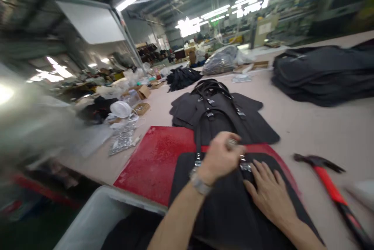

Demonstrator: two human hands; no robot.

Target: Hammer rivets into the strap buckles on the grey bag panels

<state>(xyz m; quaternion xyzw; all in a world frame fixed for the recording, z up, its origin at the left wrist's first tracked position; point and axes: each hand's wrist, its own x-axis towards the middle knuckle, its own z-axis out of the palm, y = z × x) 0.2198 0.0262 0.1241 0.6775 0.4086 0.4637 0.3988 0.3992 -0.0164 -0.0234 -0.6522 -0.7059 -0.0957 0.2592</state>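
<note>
My left hand (220, 156), with a watch on its wrist, is closed around a small object with a round, brownish end (231, 144); the rest of it is hidden in my fist. It hovers over a black bag panel (222, 203) with a strap (198, 137) and metal buckles. My right hand (269, 187) lies flat on the panel, fingers spread, with its fingertips beside a shiny metal buckle (245, 167). Beneath the panel is a red board (154, 156).
A claw hammer (331, 183) with a red and black handle lies at right. Behind my hands are more strapped black panels (187, 109); a dark stack (318, 74) sits back right. A white bin (96, 207) stands below the table's left edge, near a bag of metal parts (124, 139).
</note>
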